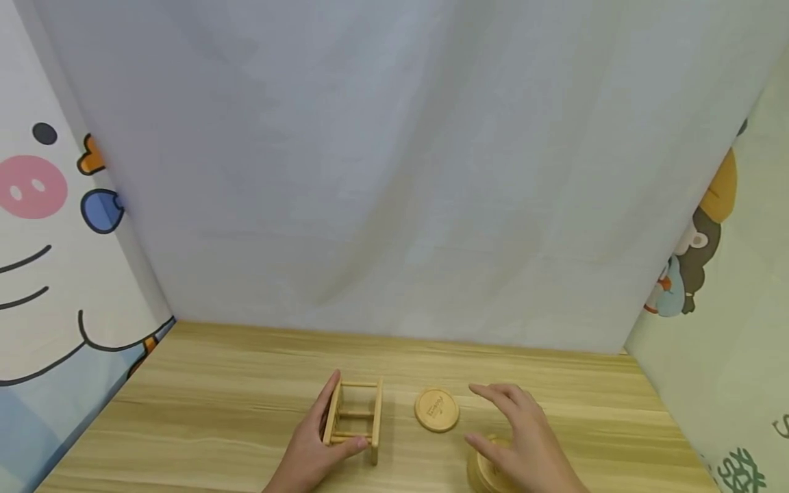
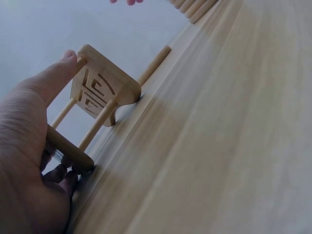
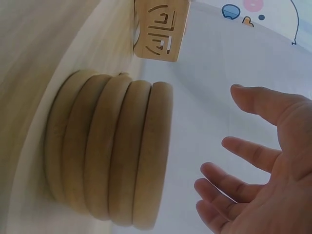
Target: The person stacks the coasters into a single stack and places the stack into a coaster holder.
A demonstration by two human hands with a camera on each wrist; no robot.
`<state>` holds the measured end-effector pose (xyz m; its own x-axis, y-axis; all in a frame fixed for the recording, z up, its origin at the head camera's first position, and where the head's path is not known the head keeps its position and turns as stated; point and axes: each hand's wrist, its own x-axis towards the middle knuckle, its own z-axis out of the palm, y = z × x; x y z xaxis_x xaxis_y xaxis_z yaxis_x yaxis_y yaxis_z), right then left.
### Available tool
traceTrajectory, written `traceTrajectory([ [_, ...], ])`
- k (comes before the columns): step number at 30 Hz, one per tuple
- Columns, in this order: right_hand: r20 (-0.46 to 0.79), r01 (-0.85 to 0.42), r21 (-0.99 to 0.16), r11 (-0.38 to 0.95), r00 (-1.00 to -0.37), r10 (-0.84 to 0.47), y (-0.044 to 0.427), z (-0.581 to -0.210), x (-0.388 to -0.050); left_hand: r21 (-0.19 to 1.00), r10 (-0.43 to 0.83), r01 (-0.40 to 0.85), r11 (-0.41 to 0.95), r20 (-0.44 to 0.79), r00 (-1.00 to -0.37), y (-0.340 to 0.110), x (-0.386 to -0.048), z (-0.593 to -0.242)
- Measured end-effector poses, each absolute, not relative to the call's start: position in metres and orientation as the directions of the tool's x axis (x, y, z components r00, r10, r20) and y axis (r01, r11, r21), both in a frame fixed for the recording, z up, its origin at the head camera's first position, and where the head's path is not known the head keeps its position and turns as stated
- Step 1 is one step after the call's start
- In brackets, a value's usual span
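Observation:
My left hand [image 1: 314, 441] holds a small wooden coaster holder [image 1: 377, 424] upright on the table, with thumb and fingers around its sides. The left wrist view shows its carved end panel [image 2: 105, 83] and the round rods joining the ends. A single round wooden coaster [image 1: 436, 409] with engraved marks lies flat to the right of the holder. Further right, a stack of several round coasters [image 3: 112, 151] stands on the table. Above this stack hovers my right hand [image 1: 524, 435], fingers spread and apart from the coasters. It partly covers the stack in the head view.
The wood-grain table [image 1: 246, 363] meets a pale hanging cloth [image 1: 394, 171] at its back edge. Cartoon-printed panels stand at the left [image 1: 55, 274] and the right [image 1: 727, 329].

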<state>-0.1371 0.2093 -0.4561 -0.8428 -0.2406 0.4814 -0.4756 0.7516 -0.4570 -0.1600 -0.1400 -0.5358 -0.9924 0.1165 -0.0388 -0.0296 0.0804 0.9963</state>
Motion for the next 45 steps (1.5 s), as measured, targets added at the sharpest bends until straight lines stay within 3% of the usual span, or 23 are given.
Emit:
traceTrajectory([
  [10,0.423,-0.412,-0.526,0.744,-0.886,-0.191,0.191,-0.441,-0.143,0.997,0.116,-0.024,0.073,-0.032,-0.993,-0.141,-0.158,-0.535],
  [24,0.458,-0.453,-0.493,0.742,-0.861,-0.221,0.184,-0.431,-0.152,0.996,0.112,-0.016,0.090,-0.026,-0.993,-0.141,-0.161,-0.536],
  [45,0.278,-0.424,-0.525,0.738,-0.905,-0.322,0.168,-0.429,-0.180,0.998,0.130,-0.016,0.054,-0.023,-0.991,-0.139,-0.160,-0.539],
])
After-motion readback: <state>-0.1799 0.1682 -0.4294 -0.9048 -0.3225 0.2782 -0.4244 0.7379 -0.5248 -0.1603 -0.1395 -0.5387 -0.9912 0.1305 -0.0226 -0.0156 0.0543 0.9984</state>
